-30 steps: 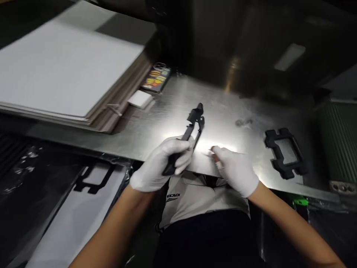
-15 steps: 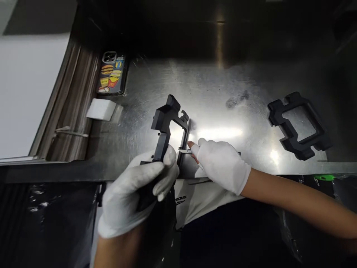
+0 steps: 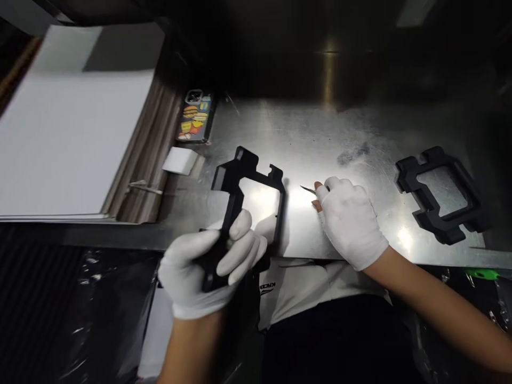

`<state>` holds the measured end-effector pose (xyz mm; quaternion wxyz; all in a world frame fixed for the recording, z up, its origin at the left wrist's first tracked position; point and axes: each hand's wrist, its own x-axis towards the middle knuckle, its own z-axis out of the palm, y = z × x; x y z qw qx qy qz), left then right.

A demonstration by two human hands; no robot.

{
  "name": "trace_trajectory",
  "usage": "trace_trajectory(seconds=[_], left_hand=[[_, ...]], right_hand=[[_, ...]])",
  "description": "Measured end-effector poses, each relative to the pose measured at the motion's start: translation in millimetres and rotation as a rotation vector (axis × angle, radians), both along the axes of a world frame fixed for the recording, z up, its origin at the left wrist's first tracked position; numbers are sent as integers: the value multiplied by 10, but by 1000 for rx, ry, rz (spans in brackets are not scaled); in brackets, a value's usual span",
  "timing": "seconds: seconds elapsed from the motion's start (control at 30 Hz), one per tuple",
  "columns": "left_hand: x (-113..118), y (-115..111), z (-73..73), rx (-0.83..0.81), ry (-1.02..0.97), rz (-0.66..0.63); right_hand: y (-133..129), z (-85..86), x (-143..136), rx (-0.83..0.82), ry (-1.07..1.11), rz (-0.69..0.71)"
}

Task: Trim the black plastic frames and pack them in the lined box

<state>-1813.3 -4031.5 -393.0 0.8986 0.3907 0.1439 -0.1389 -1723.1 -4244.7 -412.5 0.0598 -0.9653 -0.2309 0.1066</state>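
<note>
Left hand (image 3: 186, 274) grips frame (image 3: 234, 205), likely light, stiff; best held by side bars. Right hand (image 3: 352, 221), near frame, pinches blade (image 3: 309, 190).

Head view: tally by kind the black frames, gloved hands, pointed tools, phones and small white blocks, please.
Black frames: 2 (held frame, lying frame)
Gloved hands: 2 (left hand, right hand)
Pointed tool: 1
Phone: 1
Small white block: 1
Total: 7

Bright glare on the metal table (image 3: 304, 133), deep gloom beyond, slight blur toward the edges.
</note>
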Motion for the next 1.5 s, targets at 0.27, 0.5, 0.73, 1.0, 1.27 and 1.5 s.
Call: trace_trajectory(seconds=[0.27,0.5,0.73,1.0,1.27,1.5], left_hand=[[-587,-160,-202,-565,-284,313],[-916,-117,-454,-587,-336,410],[-1189,172,-269,507,39,333],[-1826,308,-273,1295,331,297],[-2325,618,-345,842,554,224],[-2484,109,-792,556,372,-85]], right_hand=[[335,-110,-530,1422,1148,-172],[363,-241,-776,1307,1083,-95],[231,-19,-897,1098,1184,-71],[723,-294,-1841,756,1027,391],[939,-49,-872,391,521,218],[2505,22,464,293,-127,408]])
